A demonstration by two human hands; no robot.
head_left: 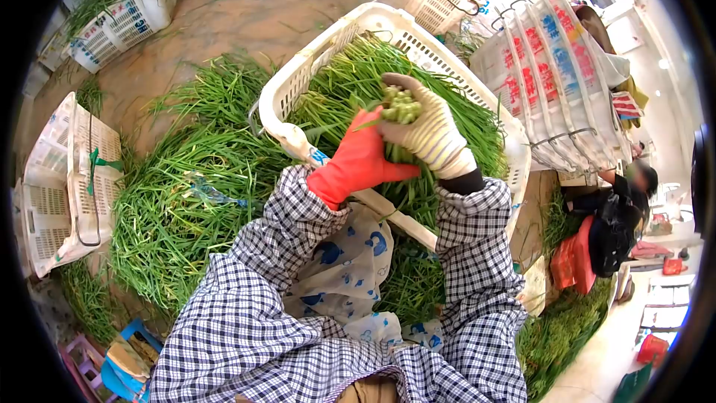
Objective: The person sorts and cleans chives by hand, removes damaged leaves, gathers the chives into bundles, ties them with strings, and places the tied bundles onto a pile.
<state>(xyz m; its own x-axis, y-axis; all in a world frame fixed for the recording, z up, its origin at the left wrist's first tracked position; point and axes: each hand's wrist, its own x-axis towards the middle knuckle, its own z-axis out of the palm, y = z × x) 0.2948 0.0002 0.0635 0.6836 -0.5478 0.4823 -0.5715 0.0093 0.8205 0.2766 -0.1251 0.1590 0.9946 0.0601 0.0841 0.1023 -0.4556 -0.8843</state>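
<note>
My right hand (pixel 436 134), in a cream striped glove, is closed around a bunch of green chive-like stalks (pixel 401 107). The thick pale ends point up toward me, and the leaves hang below. Beside it, my left hand (pixel 358 157) wears a red glove; its fingertips touch the bunch's left side, with the thumb stretched out across the lower stalks. A few thin loose leaves show by those fingertips. Both hands are above a white plastic crate (pixel 388 16) filled with long green stalks (pixel 339 75).
A large heap of loose greens (pixel 186 209) lies left of the crate. White crates (pixel 97 175) stand farther left, and another crate of greens (pixel 138 11) is at upper left. A tall crate wrapped in printed sacking (pixel 548 67) stands right. Another person (pixel 623 216) sits beyond, at right.
</note>
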